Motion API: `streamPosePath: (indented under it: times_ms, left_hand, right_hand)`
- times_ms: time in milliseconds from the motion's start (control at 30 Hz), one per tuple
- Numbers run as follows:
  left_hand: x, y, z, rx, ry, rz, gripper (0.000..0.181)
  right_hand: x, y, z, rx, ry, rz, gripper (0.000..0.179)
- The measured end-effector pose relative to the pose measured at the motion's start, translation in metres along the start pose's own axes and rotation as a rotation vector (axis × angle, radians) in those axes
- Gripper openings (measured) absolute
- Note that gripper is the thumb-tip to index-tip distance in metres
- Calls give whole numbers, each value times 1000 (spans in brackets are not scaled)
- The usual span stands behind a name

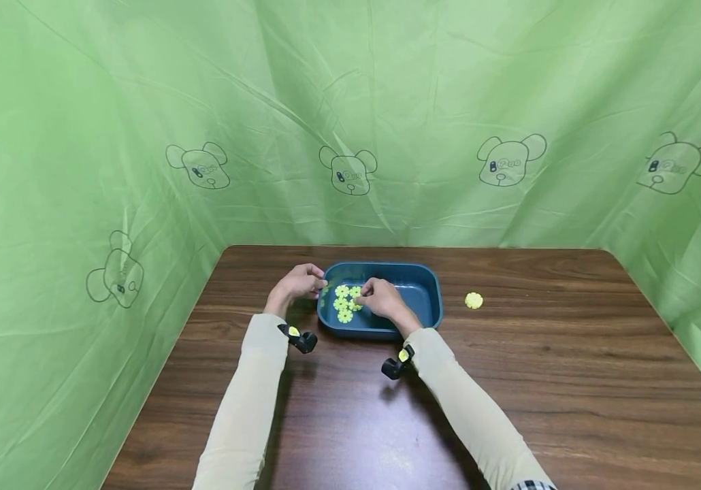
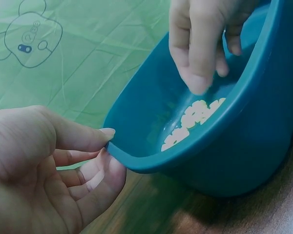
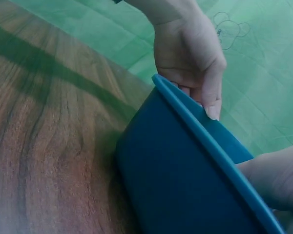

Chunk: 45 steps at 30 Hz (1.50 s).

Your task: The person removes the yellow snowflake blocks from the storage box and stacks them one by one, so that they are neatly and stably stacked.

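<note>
A blue rectangular basin (image 1: 381,333) stands on the table with several yellow flower-shaped pieces (image 1: 345,316) on the left part of its floor. My left hand (image 1: 301,280) pinches the basin's left rim between thumb and fingers, clearly seen in the left wrist view. Inside the basin, my right hand (image 1: 382,298) reaches down with bent fingers, its fingertips (image 2: 198,87) right at the flower pieces. I cannot tell whether a piece is between them. In the right wrist view the basin's wall hides most of that hand.
Another yellow flower-shaped piece (image 1: 474,300) lies on the wooden table (image 1: 546,354), right of the basin. A green curtain (image 1: 424,82) printed with bear outlines hangs behind and at both sides of the table.
</note>
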<state>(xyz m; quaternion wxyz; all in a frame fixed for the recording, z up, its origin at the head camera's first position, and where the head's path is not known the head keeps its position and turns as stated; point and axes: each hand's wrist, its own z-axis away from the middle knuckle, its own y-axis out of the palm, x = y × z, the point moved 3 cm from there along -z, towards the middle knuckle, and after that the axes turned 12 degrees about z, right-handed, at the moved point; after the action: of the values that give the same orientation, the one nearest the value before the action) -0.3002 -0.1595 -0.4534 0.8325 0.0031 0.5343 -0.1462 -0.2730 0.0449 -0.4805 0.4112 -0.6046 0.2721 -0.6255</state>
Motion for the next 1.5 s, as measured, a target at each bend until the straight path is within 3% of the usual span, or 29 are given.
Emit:
streamPosePath:
  times_ms: [533, 833, 1333, 1500]
  left_hand:
    - [1, -1, -2, -6, 8, -14, 30]
    - [0, -2, -1, -13, 8, -6, 27]
    - [-1, -1, -1, -11, 14, -18, 29]
    - [0, 0, -1, -1, 27, -18, 28]
  right_hand:
    - [7, 6, 1, 45, 14, 244, 22]
    - [14, 7, 1, 53, -15, 255, 28]
    - [18, 8, -2, 48, -55, 299, 21]
    - [16, 7, -2, 50, -65, 237, 18]
